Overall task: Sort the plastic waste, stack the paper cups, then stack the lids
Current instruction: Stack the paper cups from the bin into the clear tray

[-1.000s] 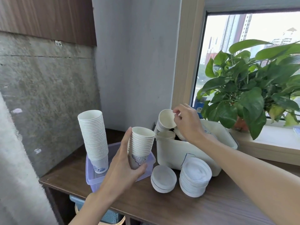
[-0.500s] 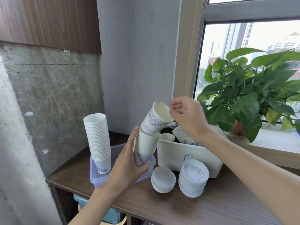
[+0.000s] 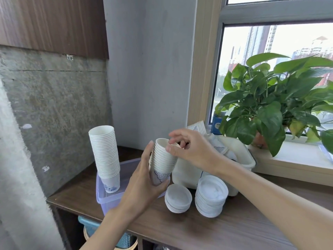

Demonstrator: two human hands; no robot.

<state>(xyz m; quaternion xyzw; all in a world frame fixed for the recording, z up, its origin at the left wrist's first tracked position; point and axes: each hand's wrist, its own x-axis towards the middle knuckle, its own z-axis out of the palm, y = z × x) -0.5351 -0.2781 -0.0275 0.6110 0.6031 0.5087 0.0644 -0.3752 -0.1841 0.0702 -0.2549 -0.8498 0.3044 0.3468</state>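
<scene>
My left hand (image 3: 144, 179) grips a short stack of white paper cups (image 3: 163, 160) with a blue print, held above the table. My right hand (image 3: 191, 149) rests its fingertips on the rim of the top cup of that stack. A taller cup stack (image 3: 105, 154) stands in a clear lilac plastic tub (image 3: 108, 197). Behind my hands sits a white bin (image 3: 239, 156) with more loose cups (image 3: 199, 127) in it. Two stacks of white lids, a low lid stack (image 3: 178, 198) and a higher lid stack (image 3: 210, 195), lie in front of the bin.
The dark wooden table (image 3: 198, 230) ends at a concrete wall on the left. A potted green plant (image 3: 270, 105) stands on the window sill at right. Under the table I see a blue basket (image 3: 90, 222).
My right hand carried a loose cup from the white bin and set it into the stack in my left hand. The view also tilted upward slightly.
</scene>
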